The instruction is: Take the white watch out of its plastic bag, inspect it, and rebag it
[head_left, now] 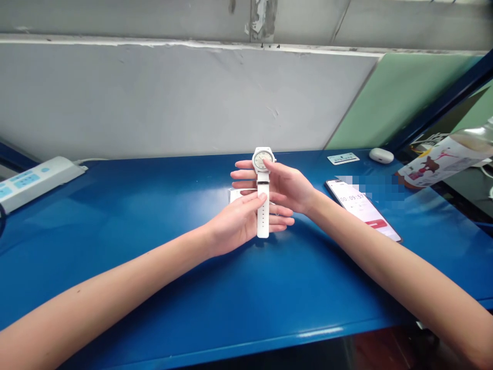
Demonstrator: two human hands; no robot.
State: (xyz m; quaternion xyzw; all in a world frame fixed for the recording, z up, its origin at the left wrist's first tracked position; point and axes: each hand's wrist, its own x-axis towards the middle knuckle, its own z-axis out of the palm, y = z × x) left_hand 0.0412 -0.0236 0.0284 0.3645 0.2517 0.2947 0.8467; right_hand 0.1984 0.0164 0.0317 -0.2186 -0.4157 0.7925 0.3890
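A white wristwatch with a round pale dial is held upright between my two hands above the blue table. My right hand grips the upper part, its thumb on the dial's edge and its fingers behind the case. Lower down, my left hand pinches the strap, thumb in front and fingers stretched behind it. The strap's holed end hangs down past my left thumb. Partly hidden behind my hands lies a small white item whose kind I cannot make out.
On the blue table, a phone showing a timer lies right of my right arm. Behind it are a white card and an earbud case. A bottle lies tilted at far right; a power strip sits far left.
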